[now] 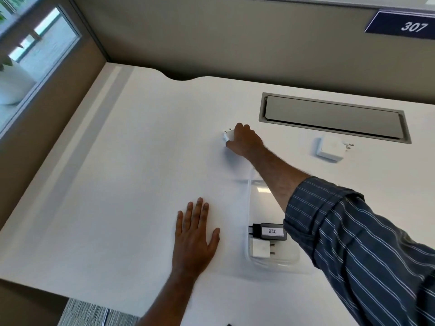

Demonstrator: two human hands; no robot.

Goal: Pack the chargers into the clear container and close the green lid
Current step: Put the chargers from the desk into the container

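— Where are the chargers right now?

— Two sit inside the clear container (273, 260), at its near end: a black charger (270, 231) with a white label reading 026, and a small white charger (260, 250) just in front of it, touching or nearly so. Both lie flat with their pins out to the side

— And the rest?

— A third white charger (228, 136) is in the right hand (244, 142), out past the far end of the container. The fingers curl over its body and the thumb comes in from below, so only one end and the two pins stick out to the left. I cannot tell whether it rests on the desk or is just off it

— Any more?

— A square white charger (329, 149) lies flat on the desk (117, 184), well off to the right of that hand, just in front of the grey cable flap (334, 116) set into the desktop

— What is the left hand doing?

— The left hand (195, 234) rests palm down on the desk, fingers straight and slightly spread, holding nothing, just left of the container

— Anything else?

— The right forearm reaches over the container, its striped blue sleeve (353, 243) pushed up. A dark sign reading 307 (404, 25) hangs on the partition at the back, and a window (35, 55) is at the far left
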